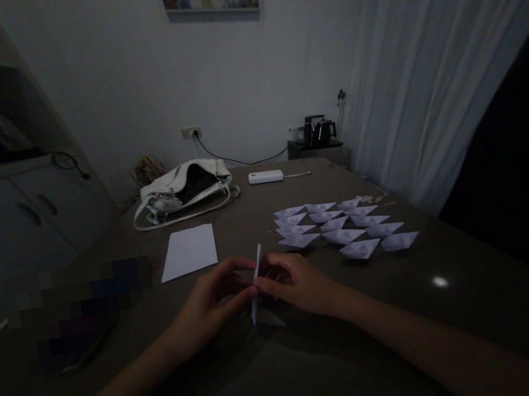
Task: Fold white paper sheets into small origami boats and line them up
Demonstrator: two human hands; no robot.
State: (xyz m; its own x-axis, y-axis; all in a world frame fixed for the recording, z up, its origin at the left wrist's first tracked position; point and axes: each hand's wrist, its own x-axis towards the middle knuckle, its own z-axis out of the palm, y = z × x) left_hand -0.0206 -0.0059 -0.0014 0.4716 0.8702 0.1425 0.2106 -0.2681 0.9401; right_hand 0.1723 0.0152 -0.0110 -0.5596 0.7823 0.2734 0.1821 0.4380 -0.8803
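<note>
Between my two hands stands a folded piece of white paper (255, 311), seen almost edge-on just above the table. My left hand (217, 294) pinches it from the left, thumb and fingers on its near face. From the right, my right hand (298, 280) grips the same paper with thumb and curled fingers, and the fingertips of both hands meet near its middle. Its exact fold is hard to make out in the dim light. To the right of my hands, several white paper boats (344, 236) sit in rows. A stack of white paper sheets (189, 250) lies beyond my left hand.
A white handbag (186, 187) stands at the back left of the dark table (275, 385). Behind the boats lies a white power bank (266, 177) with a short cable. A blurred-out patch covers the table's left side. A curtain (405, 66) hangs on the right.
</note>
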